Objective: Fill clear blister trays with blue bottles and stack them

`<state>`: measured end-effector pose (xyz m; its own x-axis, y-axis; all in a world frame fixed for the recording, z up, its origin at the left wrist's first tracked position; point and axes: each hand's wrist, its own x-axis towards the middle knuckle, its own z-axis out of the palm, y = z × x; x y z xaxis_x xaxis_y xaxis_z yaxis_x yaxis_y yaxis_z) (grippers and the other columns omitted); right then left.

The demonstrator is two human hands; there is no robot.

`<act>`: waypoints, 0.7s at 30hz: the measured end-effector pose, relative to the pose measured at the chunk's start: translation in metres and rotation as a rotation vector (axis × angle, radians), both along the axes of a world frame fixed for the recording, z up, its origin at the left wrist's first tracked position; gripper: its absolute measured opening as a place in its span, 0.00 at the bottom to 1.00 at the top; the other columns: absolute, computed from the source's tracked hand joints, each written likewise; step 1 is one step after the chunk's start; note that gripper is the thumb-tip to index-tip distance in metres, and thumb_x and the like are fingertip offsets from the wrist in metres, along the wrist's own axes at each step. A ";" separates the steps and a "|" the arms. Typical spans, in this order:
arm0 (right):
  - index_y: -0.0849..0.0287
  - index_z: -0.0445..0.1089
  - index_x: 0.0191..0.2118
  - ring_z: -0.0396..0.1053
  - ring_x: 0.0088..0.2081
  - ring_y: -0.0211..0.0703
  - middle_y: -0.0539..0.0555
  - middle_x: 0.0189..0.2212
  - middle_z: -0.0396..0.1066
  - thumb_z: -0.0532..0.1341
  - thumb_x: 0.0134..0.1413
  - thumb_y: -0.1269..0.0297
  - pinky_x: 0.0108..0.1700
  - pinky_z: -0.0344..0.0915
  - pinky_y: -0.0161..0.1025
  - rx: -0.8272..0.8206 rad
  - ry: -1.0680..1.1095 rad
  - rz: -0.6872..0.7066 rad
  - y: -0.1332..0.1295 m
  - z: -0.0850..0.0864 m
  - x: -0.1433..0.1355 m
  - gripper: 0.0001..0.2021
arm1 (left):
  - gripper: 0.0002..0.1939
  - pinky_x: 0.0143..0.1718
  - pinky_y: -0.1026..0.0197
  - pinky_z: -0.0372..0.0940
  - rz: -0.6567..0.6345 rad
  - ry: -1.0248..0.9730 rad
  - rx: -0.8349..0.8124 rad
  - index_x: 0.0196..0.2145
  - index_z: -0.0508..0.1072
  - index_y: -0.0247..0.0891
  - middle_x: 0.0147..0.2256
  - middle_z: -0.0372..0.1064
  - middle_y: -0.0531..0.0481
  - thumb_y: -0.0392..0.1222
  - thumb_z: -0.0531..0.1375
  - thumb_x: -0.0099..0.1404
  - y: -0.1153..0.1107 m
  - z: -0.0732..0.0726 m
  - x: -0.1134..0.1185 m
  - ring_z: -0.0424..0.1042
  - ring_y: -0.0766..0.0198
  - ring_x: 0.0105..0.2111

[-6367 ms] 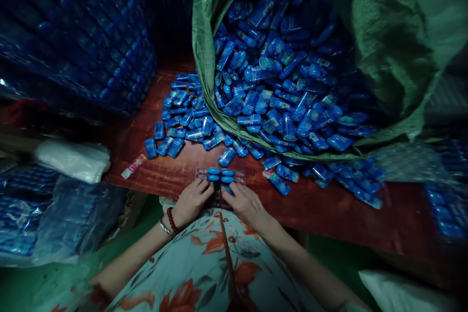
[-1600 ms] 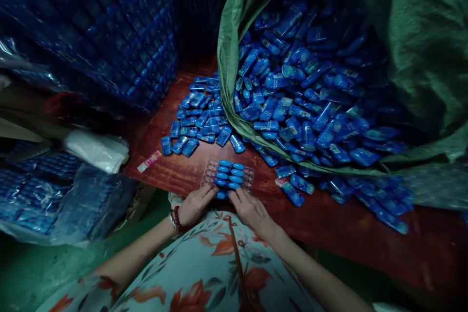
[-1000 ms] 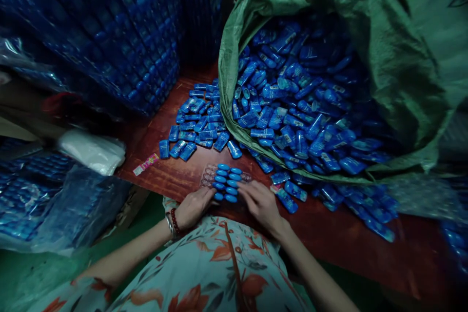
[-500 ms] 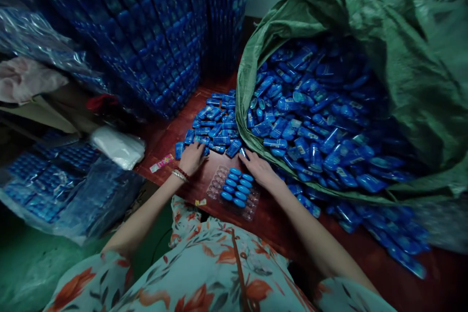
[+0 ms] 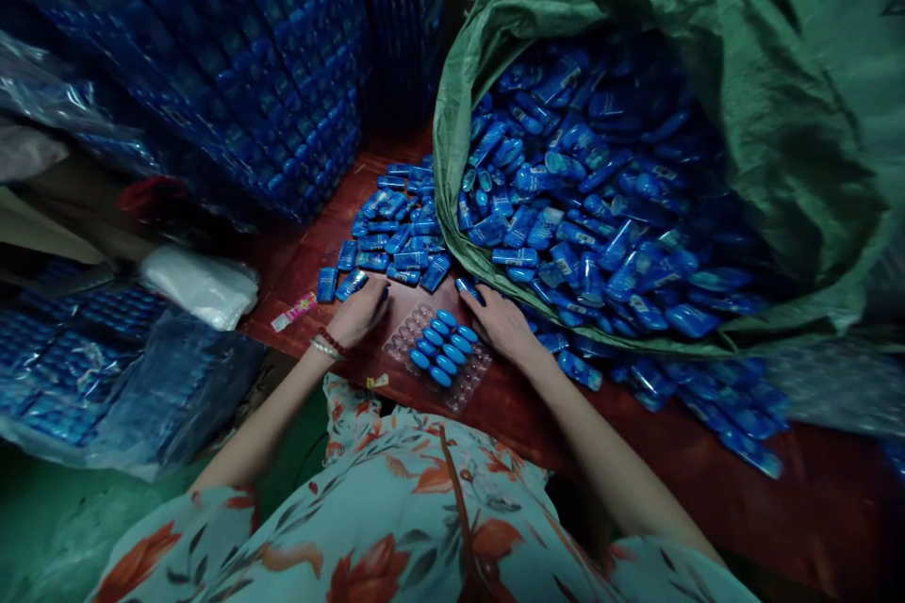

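Observation:
A clear plastic blister tray [image 5: 463,386] lies on the red table in front of me. Several glossy blue oval pieces [image 5: 442,348] sit in its middle rows, while its outer rows show bare hollows. To the tray's left is my left hand [image 5: 355,315], fingers curled in; what they hold, if anything, is hidden. My right hand [image 5: 501,328] is at the tray's right side, its thumb and fingertips closed on a small blue pack [image 5: 465,285]. Beyond both hands lies a spread of similar blue packs [image 5: 396,231].
A large green sack [image 5: 452,104] full of blue packs lies open at the right, with more packs spilled below it. Tall stacks of blue goods [image 5: 269,66] rise behind. White plastic bags [image 5: 202,285] and a pink strip [image 5: 295,312] lie left.
The view has shifted, moving the scene left and up. My left hand has drawn back from the loose packs toward the tray. My right hand stays by the tray's right side.

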<state>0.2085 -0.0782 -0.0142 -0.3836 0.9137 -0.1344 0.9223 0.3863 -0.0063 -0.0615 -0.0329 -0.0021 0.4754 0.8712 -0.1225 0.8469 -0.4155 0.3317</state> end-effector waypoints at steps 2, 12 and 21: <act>0.61 0.51 0.61 0.65 0.45 0.52 0.64 0.47 0.64 0.47 0.59 0.71 0.41 0.65 0.43 -0.022 0.004 -0.044 0.006 0.001 -0.003 0.24 | 0.15 0.42 0.57 0.66 0.027 -0.257 0.035 0.49 0.62 0.32 0.44 0.67 0.40 0.40 0.49 0.66 -0.017 0.001 -0.010 0.70 0.58 0.42; 0.56 0.60 0.48 0.71 0.39 0.45 0.55 0.39 0.70 0.55 0.57 0.57 0.42 0.68 0.43 0.099 1.046 -0.569 -0.044 0.013 0.018 0.15 | 0.12 0.41 0.60 0.67 -0.174 -0.644 0.060 0.47 0.67 0.38 0.40 0.70 0.44 0.36 0.51 0.67 -0.100 0.008 -0.018 0.69 0.62 0.40; 0.55 0.66 0.41 0.70 0.30 0.36 0.50 0.32 0.71 0.61 0.53 0.61 0.33 0.68 0.32 -0.157 1.216 -0.615 -0.145 0.032 -0.012 0.10 | 0.19 0.40 0.60 0.68 -0.425 -0.471 0.230 0.54 0.62 0.35 0.43 0.66 0.39 0.30 0.48 0.66 -0.101 -0.013 -0.009 0.67 0.60 0.43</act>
<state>0.1962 -0.2229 0.0180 0.1253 0.9843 -0.1243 0.3244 -0.1590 -0.9325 -0.0700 -0.1342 -0.0149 0.7397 0.5761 0.3478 0.3811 -0.7846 0.4891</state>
